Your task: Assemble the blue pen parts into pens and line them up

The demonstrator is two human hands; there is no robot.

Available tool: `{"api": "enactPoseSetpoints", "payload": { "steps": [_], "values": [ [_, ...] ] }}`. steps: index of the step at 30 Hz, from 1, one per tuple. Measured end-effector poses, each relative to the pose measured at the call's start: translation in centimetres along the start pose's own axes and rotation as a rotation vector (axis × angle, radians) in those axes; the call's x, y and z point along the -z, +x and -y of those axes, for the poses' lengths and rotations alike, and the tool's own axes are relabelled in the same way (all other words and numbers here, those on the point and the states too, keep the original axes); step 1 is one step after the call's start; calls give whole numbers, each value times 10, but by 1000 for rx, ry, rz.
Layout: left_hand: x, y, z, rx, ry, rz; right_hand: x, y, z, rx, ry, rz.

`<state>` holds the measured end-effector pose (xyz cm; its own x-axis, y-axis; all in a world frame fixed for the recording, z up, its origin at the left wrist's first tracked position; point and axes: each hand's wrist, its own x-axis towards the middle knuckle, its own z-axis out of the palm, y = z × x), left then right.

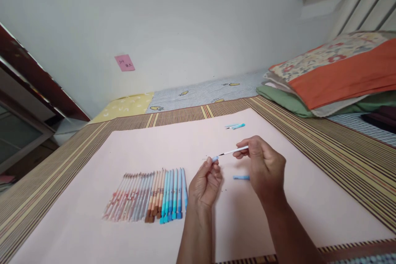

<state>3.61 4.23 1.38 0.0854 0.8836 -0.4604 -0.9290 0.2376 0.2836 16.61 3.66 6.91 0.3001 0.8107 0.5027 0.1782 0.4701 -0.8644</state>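
Observation:
My left hand (205, 182) pinches a small blue pen tip piece (215, 159) between thumb and fingers. My right hand (265, 165) pinches a thin white refill (236, 151), whose dark point reaches toward the blue piece. Both hands hover over a pale pink sheet (154, 148). A blue pen part (241, 177) lies on the sheet just under my right hand. Two more blue parts (235, 126) lie farther back. A row of several pens (148, 196), pink, grey, orange and blue, lies side by side left of my left hand.
The pink sheet lies on a striped woven mat (340, 152) on a bed. Folded bedding and an orange pillow (337, 74) are stacked at the right. A white wall with a pink note (125, 62) is behind. A dark wooden frame (27, 74) stands at the left.

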Motion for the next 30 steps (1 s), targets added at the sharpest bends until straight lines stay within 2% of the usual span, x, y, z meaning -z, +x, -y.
{"api": "enactPoseSetpoints", "payload": {
  "steps": [6, 8, 15, 19, 24, 30],
  "values": [
    [0, -1, 2, -14, 32, -4, -3, -1, 1, 9, -7, 79],
    [2, -1, 4, -29, 100, 31, -3, -1, -1, 3, -13, 128],
    [6, -8, 2, -112, 623, 387, 3, 5, -18, -49, -52, 296],
    [2, -14, 0, -61, 704, 596, 2, 7, -30, -190, 4, 412],
    [0, -16, 0, 22, 610, 586, -5, 3, -36, -416, 107, 513],
    [-3, -19, 3, 23, 599, 545, -12, -5, -37, -518, 157, 569]
  ]
}}
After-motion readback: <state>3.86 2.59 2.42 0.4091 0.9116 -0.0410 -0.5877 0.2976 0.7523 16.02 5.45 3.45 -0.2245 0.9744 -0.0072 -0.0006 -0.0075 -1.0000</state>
